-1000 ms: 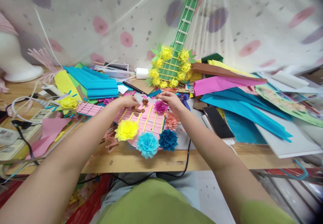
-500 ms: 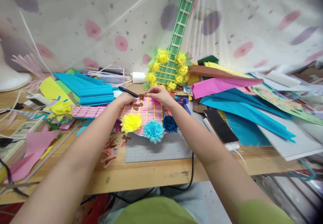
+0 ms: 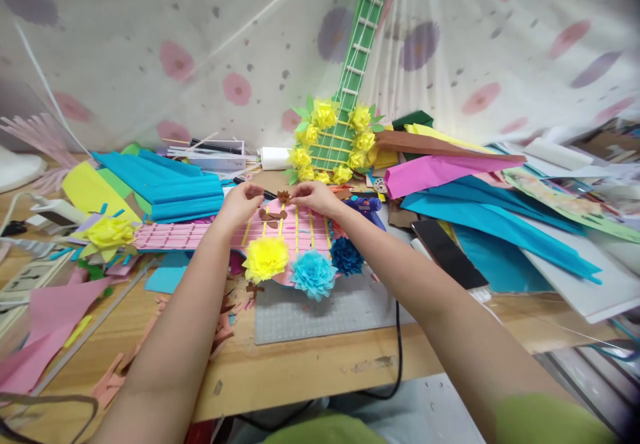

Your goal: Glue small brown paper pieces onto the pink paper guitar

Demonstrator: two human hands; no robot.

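Note:
A pink paper guitar lies across the table, with yellow strips over its body. A yellow paper flower, a light blue paper flower and a dark blue one line its near edge. My right hand is closed at the fingertips on a small jagged brown paper piece above the guitar's far edge. Left of that piece, my left hand has its fingers curved and slightly apart, seemingly holding nothing. A brown paper bow shape rests on the body between the hands.
Behind stands a green paper guitar with yellow flowers. A purple-blue glue gun lies right of my hand. A grey cutting mat is beneath the flowers. Blue crepe paper, a phone and paper scraps lie around.
My left hand has drawn back leftward from the brown paper piece, while my right hand stays beside it. The pink guitar and table now appear lower in view.

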